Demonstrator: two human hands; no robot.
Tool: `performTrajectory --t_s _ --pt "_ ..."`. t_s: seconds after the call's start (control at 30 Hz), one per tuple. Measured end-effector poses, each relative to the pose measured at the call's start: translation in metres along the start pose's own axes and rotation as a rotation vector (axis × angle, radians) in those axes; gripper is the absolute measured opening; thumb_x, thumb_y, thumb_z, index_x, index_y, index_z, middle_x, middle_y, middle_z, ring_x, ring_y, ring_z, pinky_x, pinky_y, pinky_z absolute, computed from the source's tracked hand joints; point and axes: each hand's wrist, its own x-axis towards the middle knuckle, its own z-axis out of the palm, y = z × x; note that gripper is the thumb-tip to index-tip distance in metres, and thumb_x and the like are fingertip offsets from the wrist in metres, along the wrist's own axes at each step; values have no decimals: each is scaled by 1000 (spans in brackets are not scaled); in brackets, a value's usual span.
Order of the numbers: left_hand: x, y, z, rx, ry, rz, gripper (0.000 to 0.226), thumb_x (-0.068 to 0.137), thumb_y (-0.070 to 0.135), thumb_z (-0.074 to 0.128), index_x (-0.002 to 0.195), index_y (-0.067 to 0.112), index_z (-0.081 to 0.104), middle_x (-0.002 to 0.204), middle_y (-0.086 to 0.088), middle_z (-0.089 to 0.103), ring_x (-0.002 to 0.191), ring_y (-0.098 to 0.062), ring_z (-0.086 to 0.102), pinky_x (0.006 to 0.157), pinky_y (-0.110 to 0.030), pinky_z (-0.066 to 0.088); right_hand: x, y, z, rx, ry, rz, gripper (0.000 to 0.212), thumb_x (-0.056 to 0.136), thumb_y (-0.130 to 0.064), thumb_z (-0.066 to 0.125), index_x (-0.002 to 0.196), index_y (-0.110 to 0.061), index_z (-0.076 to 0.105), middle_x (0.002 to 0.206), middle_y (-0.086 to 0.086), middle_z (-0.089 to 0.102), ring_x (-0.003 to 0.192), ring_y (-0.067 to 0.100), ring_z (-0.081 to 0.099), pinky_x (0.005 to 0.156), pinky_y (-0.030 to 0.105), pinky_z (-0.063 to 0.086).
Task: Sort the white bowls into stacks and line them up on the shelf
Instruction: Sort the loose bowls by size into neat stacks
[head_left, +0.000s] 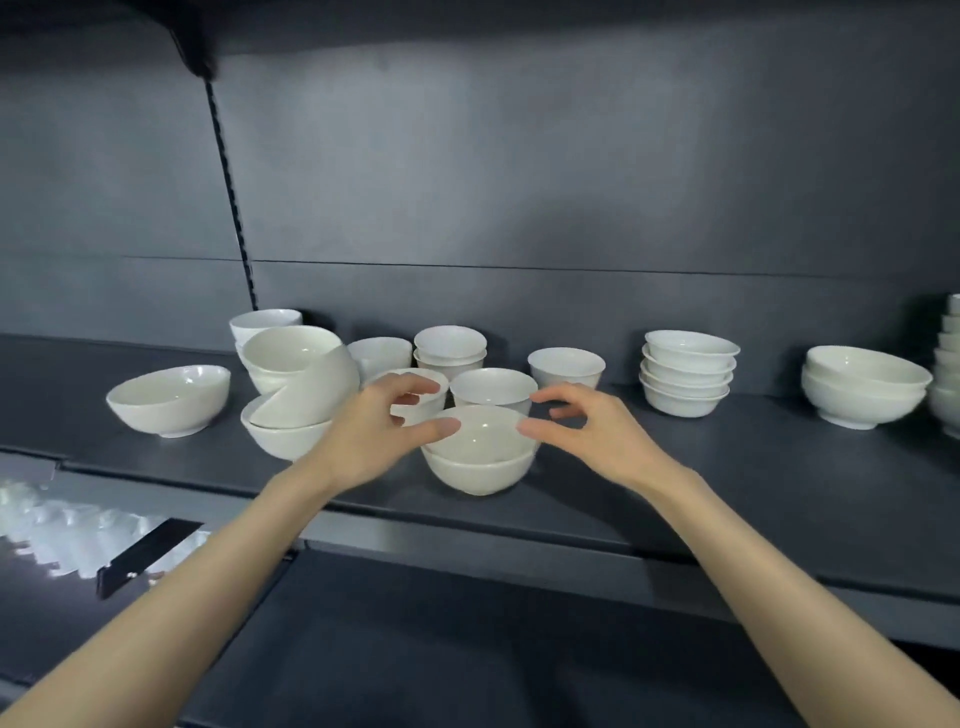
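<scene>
Two nested white bowls (480, 467) stand near the front edge of the dark shelf (675, 467). My left hand (363, 436) is at the left side of the upper bowl's rim and my right hand (597, 431) at the right side. Both thumbs reach the rim while the fingers arch loosely above it, gripping nothing. Just behind stand single small bowls (493, 387), one of them partly hidden by my left fingers.
At the left lies a single tilted bowl (169, 397), beside an untidy pile with one bowl tipped on its side (296, 379). Small cups (449, 345) stand at the back. To the right are a stack of several bowls (688, 371), two larger bowls (865, 384) and a tall stack (950, 353).
</scene>
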Motion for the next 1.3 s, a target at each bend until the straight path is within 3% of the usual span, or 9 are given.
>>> performTrajectory --t_s 0.13,0.3,0.63,0.83,0.93,1.0,1.1,1.23,1.3 --pt "-10 -22 0 -157 -105 -46 59 71 33 83 121 26 52 119 13 55 110 -3 55 82 -12 45 -10 -6 18 62 -48 19 60 72 -42 79 126 -27 56 124 -14 59 113 7 56 86 17 47" --pt "-15 -32 5 -267 -197 -61 45 77 22 79 106 34 47 104 21 60 87 13 62 79 -10 48 -10 -9 28 63 -77 68 68 54 -60 80 114 -33 62 118 -12 64 109 11 60 97 37 50" --pt "-21 -35 8 -428 -141 -25 36 79 19 76 107 32 57 109 13 66 92 5 67 79 -10 50 -12 -8 39 183 0 -1 28 57 -28 89 60 -11 67 93 -4 72 88 19 66 84 38 52" --pt "-34 -35 -28 -213 400 74 31 79 22 77 106 14 65 95 4 64 74 3 56 74 -20 46 12 -42 33 311 94 -84 40 58 -25 87 68 4 62 76 1 66 72 14 61 72 28 47" --pt "-36 -56 -56 8 564 64 51 74 43 75 113 14 62 106 1 56 95 -13 54 86 -32 43 26 -60 45 341 95 -126 42 57 -30 86 67 3 63 79 5 67 77 16 62 74 31 46" --pt "-29 -71 -71 152 509 -32 67 70 57 67 120 15 59 115 -2 57 109 -24 50 96 -42 40 35 -69 55 363 108 -136 34 60 -25 86 66 1 65 80 10 68 77 19 63 74 33 47" --pt "-16 -89 -85 190 367 -81 45 81 40 73 117 15 64 117 1 65 115 -23 54 103 -45 37 49 -80 67 357 133 -142 30 61 -26 87 65 -4 66 84 7 70 80 24 65 78 37 50" --pt "-7 -101 -98 79 223 37 8 88 21 68 90 14 71 91 0 73 87 -21 62 77 -17 43 63 -92 85 357 171 -153 27 65 -24 85 65 -5 66 86 4 70 85 23 67 84 39 51" --pt "-1 -104 -102 99 183 131 7 89 17 66 90 12 72 87 0 72 81 -21 60 74 -22 43 68 -100 93 378 202 -159 26 67 -19 84 64 -3 64 79 2 68 80 18 65 81 36 50"
